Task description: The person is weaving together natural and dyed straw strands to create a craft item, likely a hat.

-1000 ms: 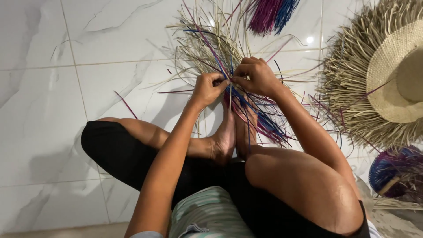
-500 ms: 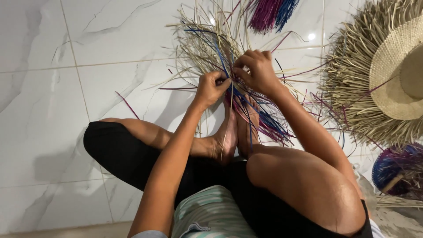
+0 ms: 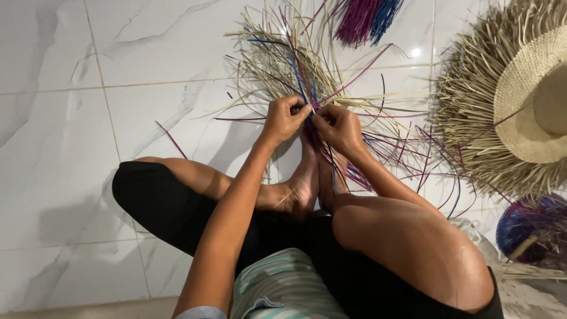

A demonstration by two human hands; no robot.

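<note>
Both arms reach forward over the crossed legs; the left hand (image 3: 283, 120) is curled in a closed pinch; the right hand (image 3: 338, 127) meets it fingertip to fingertip, likewise pinched, wrists slightly bent.

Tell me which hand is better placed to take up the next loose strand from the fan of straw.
Probably the right hand: its fingertips are at the crossing, beside the loose blue and purple strands. The left hand is closed on the woven straw, pinning it.

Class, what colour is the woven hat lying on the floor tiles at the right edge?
Pale natural straw; the woven hat shows best in the head view.
</note>
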